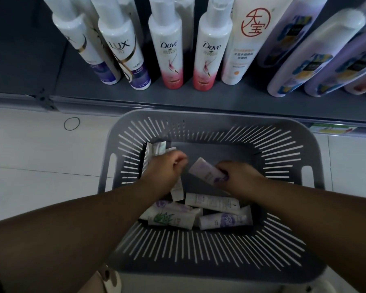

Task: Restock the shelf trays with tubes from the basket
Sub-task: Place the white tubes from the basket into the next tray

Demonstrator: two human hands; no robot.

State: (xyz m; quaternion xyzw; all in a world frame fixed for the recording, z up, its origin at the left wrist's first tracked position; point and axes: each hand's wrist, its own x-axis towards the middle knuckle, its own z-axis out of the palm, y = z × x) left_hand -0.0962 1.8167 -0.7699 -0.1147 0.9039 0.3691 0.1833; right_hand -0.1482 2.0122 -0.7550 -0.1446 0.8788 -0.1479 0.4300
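Tube in hand: a lilac-and-white soft plastic tube (205, 171), held clear of the basket floor and slanting up to the left.
Right hand: the right hand (239, 176) has its fingers curled round that tube's lower, purple-printed end.
Left hand: the left hand (165, 169) is closed round a bunch of slim white tubes (156, 150). Their ends fan out past the knuckles and one tail hangs below the wrist.
Remaining stock: loose white tubes (211, 203) with green and purple prints lie crisscrossed on the near part of the basket floor, between the forearms.
Basket: the grey slotted plastic basket (283, 132) stands on the pale tiled floor (30, 149), just in front of the shelf.
Handling: the tubes are probably light, soft-walled and smooth. A mid-body or cap-end grip looks safest, and a full bunch may slip apart.
Surroundings: a dark grey shelf (199, 98) carries tall white bottles (171, 51) and large lilac bottles (317, 53). A thin dark ring (71, 123) lies on the floor.
In the way: the basket's high walls and the crowded bottles. No trays are in view, so the route to them cannot be judged.
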